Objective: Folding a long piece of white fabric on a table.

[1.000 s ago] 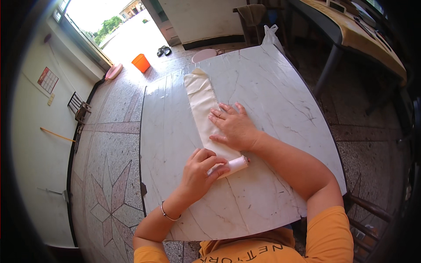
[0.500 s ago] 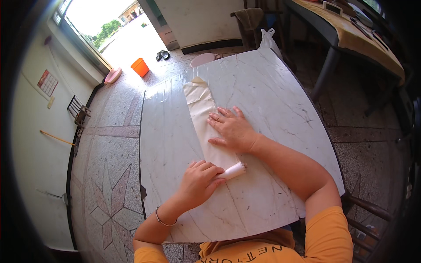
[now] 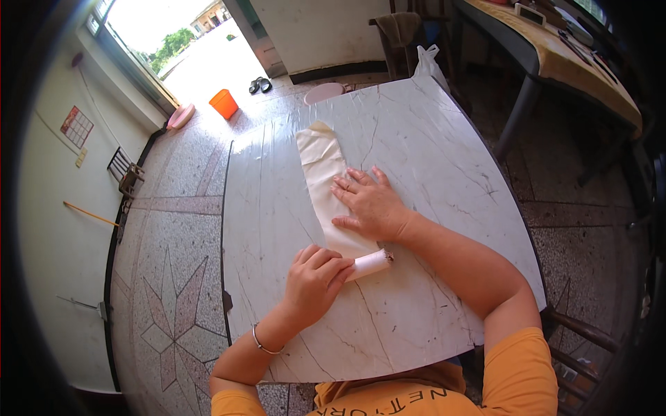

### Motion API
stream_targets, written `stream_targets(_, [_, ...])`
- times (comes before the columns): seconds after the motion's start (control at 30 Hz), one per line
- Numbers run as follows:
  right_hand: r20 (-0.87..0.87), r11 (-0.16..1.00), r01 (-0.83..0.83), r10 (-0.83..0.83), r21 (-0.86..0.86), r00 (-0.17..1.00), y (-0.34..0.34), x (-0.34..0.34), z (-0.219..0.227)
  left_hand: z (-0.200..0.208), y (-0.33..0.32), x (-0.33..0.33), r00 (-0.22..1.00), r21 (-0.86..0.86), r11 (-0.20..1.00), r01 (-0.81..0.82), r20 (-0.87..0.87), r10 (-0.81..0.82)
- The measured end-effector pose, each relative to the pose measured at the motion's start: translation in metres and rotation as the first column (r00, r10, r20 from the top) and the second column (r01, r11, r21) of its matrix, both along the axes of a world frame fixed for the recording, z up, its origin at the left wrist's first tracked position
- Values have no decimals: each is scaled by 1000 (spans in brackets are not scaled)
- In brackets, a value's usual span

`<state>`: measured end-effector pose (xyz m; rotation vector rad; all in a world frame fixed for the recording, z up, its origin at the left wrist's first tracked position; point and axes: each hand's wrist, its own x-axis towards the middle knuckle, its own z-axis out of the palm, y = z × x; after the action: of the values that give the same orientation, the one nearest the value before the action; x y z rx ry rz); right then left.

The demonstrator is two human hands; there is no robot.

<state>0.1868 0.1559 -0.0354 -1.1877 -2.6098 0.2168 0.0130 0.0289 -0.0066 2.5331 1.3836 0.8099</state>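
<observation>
A long strip of cream cloth (image 3: 322, 173) lies lengthwise on the marble-patterned table (image 3: 430, 180), its far end creased. At the near end it is wound into a tight roll (image 3: 371, 265), with frayed dark threads at the roll's right end. My left hand (image 3: 313, 283) grips the left end of the roll, thumb and fingers closed around it. My right hand (image 3: 371, 206) lies flat, fingers spread, partly on the strip's right edge and partly on the table. A bracelet circles my left wrist.
Beyond the table stand an orange bucket (image 3: 223, 104), a pink stool (image 3: 325, 93) and black slippers (image 3: 260, 85) near the open doorway. A white plastic bag (image 3: 429, 64) hangs by the far right corner. At right is a cloth-covered side table (image 3: 555, 48).
My left hand has shifted slightly up the strip with the roll, which has turned a little. My right hand stays nearly in place.
</observation>
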Motion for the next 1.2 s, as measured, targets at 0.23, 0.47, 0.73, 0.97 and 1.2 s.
stream_targets(0.23, [-6,1000,-3,2,-9,1000,1,2,-3,13,-2,4,996,-32,999,30,-87,-33])
stream_targets(0.47, [15,1000,-4,4,-11,1000,0,2,2,21,6,0,995,-345,934,95,47,-84])
stream_targets(0.73, [-17,1000,-21,21,-5,1000,0,2,-1,10,2,0,996,-137,989,55,79,-44])
stream_targets(0.97, [-21,1000,-15,15,-11,1000,0,1,-1,15,-1,2,998,-245,968,55,-5,-58])
stream_targets(1.2, [5,1000,-9,9,-5,1000,-1,2,1,9,10,7,938,-348,927,-139,255,236])
